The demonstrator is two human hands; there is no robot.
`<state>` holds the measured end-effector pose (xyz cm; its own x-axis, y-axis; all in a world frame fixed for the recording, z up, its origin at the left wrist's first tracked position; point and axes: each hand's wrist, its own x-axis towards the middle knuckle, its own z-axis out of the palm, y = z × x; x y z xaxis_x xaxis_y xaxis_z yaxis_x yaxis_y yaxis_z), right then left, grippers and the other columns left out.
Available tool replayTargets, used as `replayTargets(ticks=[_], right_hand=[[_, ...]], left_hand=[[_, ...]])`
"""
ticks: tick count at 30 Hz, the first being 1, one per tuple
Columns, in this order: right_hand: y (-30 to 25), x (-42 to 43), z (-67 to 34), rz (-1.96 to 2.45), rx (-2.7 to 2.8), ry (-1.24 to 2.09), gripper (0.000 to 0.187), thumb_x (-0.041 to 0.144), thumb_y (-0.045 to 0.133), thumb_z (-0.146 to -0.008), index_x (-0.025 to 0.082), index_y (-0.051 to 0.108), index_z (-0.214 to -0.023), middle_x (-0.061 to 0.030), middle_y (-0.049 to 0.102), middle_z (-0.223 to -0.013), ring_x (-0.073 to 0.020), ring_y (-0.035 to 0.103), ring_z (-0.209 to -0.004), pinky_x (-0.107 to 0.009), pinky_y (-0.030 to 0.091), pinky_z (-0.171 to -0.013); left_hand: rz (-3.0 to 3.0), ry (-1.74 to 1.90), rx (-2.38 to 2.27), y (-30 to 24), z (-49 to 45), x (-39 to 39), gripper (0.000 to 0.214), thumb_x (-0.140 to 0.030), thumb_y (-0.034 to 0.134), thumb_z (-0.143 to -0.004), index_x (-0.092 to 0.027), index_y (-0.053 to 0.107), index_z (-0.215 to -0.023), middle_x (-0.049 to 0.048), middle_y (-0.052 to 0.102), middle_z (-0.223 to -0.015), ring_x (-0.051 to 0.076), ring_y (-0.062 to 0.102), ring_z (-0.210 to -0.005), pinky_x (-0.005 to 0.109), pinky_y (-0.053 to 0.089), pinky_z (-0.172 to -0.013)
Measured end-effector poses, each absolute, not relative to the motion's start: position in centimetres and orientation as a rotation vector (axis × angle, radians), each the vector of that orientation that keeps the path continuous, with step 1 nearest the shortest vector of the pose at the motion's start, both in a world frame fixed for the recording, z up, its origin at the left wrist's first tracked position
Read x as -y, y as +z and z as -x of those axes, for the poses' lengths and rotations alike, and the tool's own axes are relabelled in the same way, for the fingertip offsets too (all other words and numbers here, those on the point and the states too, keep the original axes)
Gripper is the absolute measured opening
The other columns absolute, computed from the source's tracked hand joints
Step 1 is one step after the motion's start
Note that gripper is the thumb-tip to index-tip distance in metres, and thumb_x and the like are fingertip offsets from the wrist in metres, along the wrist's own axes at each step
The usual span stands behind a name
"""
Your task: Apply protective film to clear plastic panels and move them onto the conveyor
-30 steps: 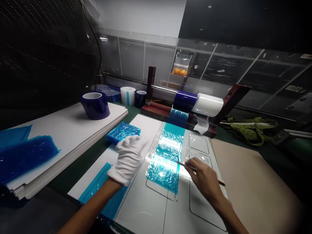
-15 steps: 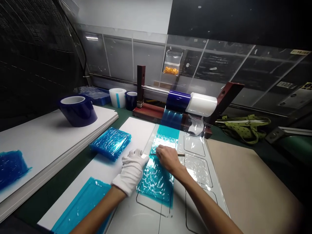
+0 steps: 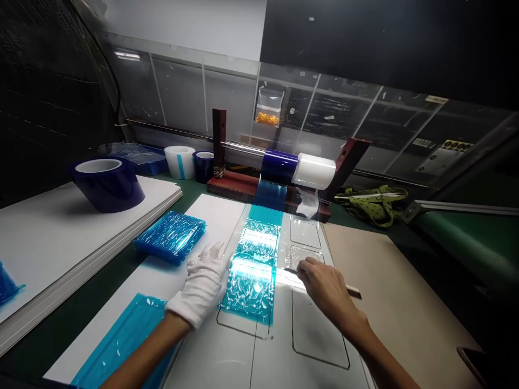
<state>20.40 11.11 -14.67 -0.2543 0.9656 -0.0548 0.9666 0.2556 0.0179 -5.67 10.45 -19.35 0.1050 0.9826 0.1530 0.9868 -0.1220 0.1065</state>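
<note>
My left hand (image 3: 203, 278), in a white glove, lies flat with fingers apart at the left edge of the blue film strip (image 3: 251, 286). In my bare right hand (image 3: 326, 281) is a slim craft knife (image 3: 354, 293), its tip pointing left just past the film's right edge. A crosswise line runs over the strip a little ahead of the left hand. The film lies wrinkled on a pale board (image 3: 227, 362) marked with black rounded outlines. Its far end runs up to a dark blue film roll (image 3: 279, 165) on a rod.
A white roll (image 3: 315, 170) shares the rod on a dark red stand (image 3: 231, 186). Blue film stacks (image 3: 172, 235) and teal sheets (image 3: 121, 340) lie left. A large blue tape roll (image 3: 108, 186) sits on white sheets (image 3: 36, 237). Brown board (image 3: 389, 286) and a green bag (image 3: 375, 204) are right.
My right hand has moved right with the knife, off the blue film. My left hand has loosened and drawn slightly back toward the strip's left edge. The view has shifted.
</note>
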Motion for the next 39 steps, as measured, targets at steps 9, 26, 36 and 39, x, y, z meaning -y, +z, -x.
replayTargets(ticks=[9, 26, 36, 39], right_hand=[[-17.2, -6.2, -19.2, -1.987, -2.423, -0.517, 0.018, 0.020, 0.050, -0.087, 0.019, 0.068, -0.082, -0.0057, 0.072, -0.085, -0.0220, 0.065, -0.081, -0.028, 0.038, -0.064], [-14.6, -8.6, -21.1, -2.232, -2.661, -0.392, 0.013, 0.023, 0.047, -0.090, 0.024, 0.059, -0.087, -0.0001, 0.068, -0.093, -0.0187, 0.064, -0.084, -0.028, 0.039, -0.065], [-18.4, -5.1, -26.3, -2.346, -2.624, -0.594, 0.029, 0.054, 0.048, -0.086, 0.030, 0.063, -0.089, -0.0007, 0.072, -0.094, -0.0211, 0.069, -0.082, -0.028, 0.051, -0.062], [-18.8, -4.4, -26.4, -2.376, -2.586, -0.686, 0.033, 0.059, 0.048, -0.084, 0.030, 0.063, -0.088, -0.0009, 0.073, -0.094, -0.0217, 0.070, -0.084, -0.028, 0.052, -0.063]], left_hand=[[2.771, -0.139, 1.876, -19.6, 2.2, -6.0, 0.109, -0.075, 0.060, -0.063, -0.012, 0.028, -0.147, 0.0199, 0.028, -0.152, 0.037, 0.023, -0.142, 0.056, 0.024, -0.114], [2.395, -0.316, 1.233, -19.7, 3.0, -4.5, 0.059, 0.011, 0.035, -0.077, -0.015, 0.058, -0.125, 0.0082, 0.065, -0.122, 0.019, 0.066, -0.105, 0.030, 0.058, -0.090], [2.101, -0.445, 1.361, -19.5, 17.4, 4.2, 0.072, -0.001, 0.044, -0.085, -0.025, 0.019, -0.149, 0.0032, 0.064, -0.124, 0.016, 0.064, -0.110, 0.027, 0.060, -0.086], [2.127, -0.423, 1.500, -21.1, 19.0, 5.5, 0.071, -0.008, 0.041, -0.088, -0.028, 0.013, -0.150, 0.0007, 0.061, -0.129, 0.017, 0.063, -0.111, 0.029, 0.060, -0.086]])
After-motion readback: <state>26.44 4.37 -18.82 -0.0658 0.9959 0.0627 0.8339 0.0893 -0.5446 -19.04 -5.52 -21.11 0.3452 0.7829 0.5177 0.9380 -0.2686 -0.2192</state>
